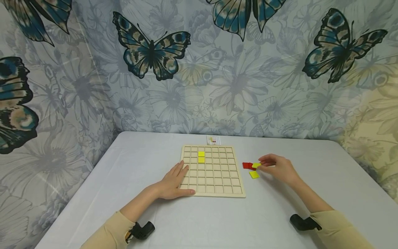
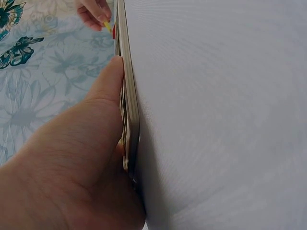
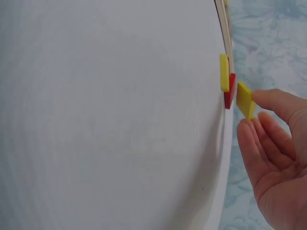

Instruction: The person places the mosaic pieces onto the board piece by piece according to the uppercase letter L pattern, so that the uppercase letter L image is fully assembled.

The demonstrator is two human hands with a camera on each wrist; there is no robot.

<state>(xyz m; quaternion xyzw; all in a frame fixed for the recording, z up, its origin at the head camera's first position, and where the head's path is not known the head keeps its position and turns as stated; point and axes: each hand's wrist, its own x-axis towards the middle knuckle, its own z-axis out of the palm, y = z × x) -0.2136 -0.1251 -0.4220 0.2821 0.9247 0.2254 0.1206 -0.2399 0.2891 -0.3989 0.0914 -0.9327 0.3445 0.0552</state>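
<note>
One yellow tile [image 3: 244, 99] is pinched by right fingers [image 3: 249, 146], left fingers [image 1: 177, 172] straight on board [image 1: 218, 173].

Head camera: above the near side of the surface [image 1: 211, 221], facing forward and down, widest and farthest off; takes in both hands, the gridded wooden board [image 1: 214, 178] and the butterfly-print backdrop [image 1: 186, 103].

Left wrist camera [image 1: 143, 230]: low, very close to the left hand [image 1: 172, 181]; sees the board nearly edge-on. Frame rolled: surface stands upright at right, backdrop at left.

Right wrist camera [image 1: 303, 223]: low, near the right hand [image 1: 280, 169], rolled the opposite way, surface at left, backdrop at right.

Overlap: head and right wrist share the right hand, its pinched yellow tile [image 3: 245, 99] and red [image 3: 230, 91] beside it; left wrist catches that hand small, at top.
</note>
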